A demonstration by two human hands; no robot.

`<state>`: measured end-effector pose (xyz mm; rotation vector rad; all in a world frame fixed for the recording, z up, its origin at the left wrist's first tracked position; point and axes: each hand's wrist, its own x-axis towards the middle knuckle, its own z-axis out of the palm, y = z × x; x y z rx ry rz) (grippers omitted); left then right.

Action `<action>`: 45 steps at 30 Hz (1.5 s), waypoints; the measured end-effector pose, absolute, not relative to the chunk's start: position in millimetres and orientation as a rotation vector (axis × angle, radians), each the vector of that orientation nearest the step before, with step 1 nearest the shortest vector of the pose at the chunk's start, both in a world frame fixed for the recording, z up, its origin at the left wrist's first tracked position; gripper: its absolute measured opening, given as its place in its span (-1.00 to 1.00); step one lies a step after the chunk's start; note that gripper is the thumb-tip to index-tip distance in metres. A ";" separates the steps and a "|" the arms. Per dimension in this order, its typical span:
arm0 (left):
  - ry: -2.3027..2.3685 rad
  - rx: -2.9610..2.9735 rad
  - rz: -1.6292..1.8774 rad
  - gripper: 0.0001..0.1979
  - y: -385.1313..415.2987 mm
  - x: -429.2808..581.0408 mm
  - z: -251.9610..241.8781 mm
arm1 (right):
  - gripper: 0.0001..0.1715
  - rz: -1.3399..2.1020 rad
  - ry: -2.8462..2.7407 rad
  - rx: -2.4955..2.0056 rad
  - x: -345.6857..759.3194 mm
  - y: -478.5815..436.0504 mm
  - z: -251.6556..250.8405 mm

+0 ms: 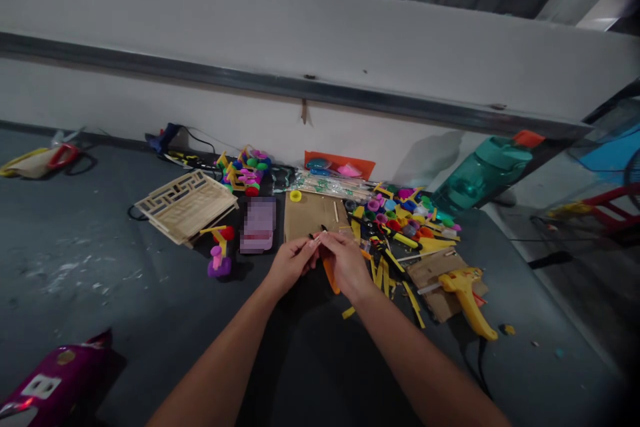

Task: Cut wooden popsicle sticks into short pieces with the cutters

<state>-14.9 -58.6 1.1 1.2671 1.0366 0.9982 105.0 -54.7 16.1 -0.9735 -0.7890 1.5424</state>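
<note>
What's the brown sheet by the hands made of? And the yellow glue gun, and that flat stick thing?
The brown sheet looks like cardboard: matte and papery tan. The glue gun looks like moulded yellow plastic, with a smooth, slightly shiny surface. The craft-stick panel looks like pale, unpainted wood, probably, since it shows narrow flat strips laid side by side.

We can't identify the tiny pale sliver between the fingertips; the purple rectangular object is blurred out, and the glossy magenta plastic shell runs off the corner.
</note>
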 end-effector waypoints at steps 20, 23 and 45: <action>1.044 1.278 0.937 -0.68 -58.9 -15.4 -1.0 | -0.82 1.571 -0.659 -0.979 109.4 -55.9 17.7; 1.070 1.273 0.928 -0.66 -58.7 -15.7 -0.9 | -0.80 1.576 -0.666 -0.983 111.2 -54.9 18.7; 1.247 1.268 1.185 -0.70 -49.1 -24.2 -4.3 | -0.01 0.085 -2.172 -1.959 133.8 -83.1 16.4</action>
